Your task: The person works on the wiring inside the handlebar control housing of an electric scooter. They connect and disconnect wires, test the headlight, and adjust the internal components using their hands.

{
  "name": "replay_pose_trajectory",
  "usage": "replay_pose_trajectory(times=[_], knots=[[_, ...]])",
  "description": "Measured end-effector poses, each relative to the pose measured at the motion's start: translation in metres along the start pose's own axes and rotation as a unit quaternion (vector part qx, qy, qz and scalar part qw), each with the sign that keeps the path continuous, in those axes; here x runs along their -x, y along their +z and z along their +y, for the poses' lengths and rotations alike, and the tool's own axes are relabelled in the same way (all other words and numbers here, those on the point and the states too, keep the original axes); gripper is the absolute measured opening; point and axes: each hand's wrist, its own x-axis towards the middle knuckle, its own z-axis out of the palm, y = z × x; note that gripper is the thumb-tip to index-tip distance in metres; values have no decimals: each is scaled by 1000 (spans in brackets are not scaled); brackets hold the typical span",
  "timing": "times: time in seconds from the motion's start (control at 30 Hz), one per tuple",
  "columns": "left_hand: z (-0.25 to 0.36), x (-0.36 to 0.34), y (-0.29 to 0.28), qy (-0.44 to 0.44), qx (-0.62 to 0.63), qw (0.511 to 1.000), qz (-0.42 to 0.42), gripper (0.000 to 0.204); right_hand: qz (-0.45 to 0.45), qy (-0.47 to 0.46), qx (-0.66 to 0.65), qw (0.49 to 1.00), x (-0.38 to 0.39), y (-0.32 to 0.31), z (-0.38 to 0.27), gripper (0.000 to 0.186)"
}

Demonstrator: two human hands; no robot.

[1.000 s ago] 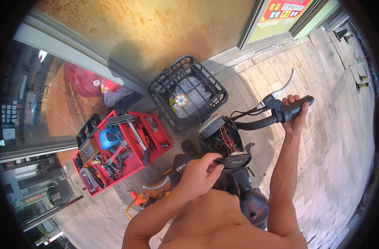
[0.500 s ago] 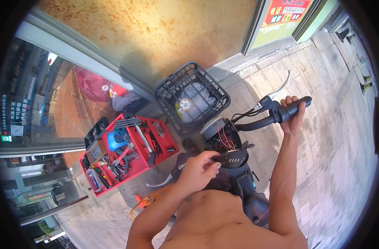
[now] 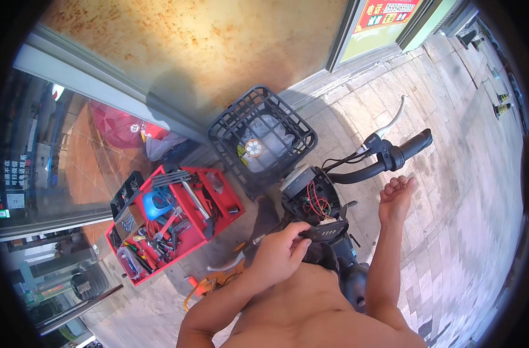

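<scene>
Between the thumb and fingers of my left hand [image 3: 284,249] is the edge of a dark slotted panel cover [image 3: 329,233], tilted away from the open head of an electric bike. Red and green wires [image 3: 316,200] and a pale connector show inside the housing [image 3: 299,181]. My right hand [image 3: 396,198] hangs in the air with curled fingers, apart from the handlebar and just below its black grip [image 3: 416,145]. Nothing shows in its fingers. A silver brake lever [image 3: 399,113] sticks out beyond the grip.
A black basket [image 3: 311,139] in front of the bike holds plastic bags. A red toolbox [image 3: 202,236] full of hand tools stands on the left by a glass door [image 3: 32,145]. A rust-stained wall panel [image 3: 218,40] rises ahead; paving [image 3: 444,232] spreads to the right.
My right hand has let go of the handlebar grip and dropped below it. My left hand keeps its hold on the panel cover, which is now tilted flatter.
</scene>
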Motion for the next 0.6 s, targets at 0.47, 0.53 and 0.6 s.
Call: replay_pose_trajectory(times=[0.47,0.53,0.6], knots=[[7,0,10,112,-157,980,49,31,-214,158,220,938,80,-27,52,50],[8,-1,9,86,-153,984,39,33,-252,174,185,934,86,-32,55,59],[9,-3,9,69,-150,986,30,34,-320,194,121,919,90,-38,59,63]])
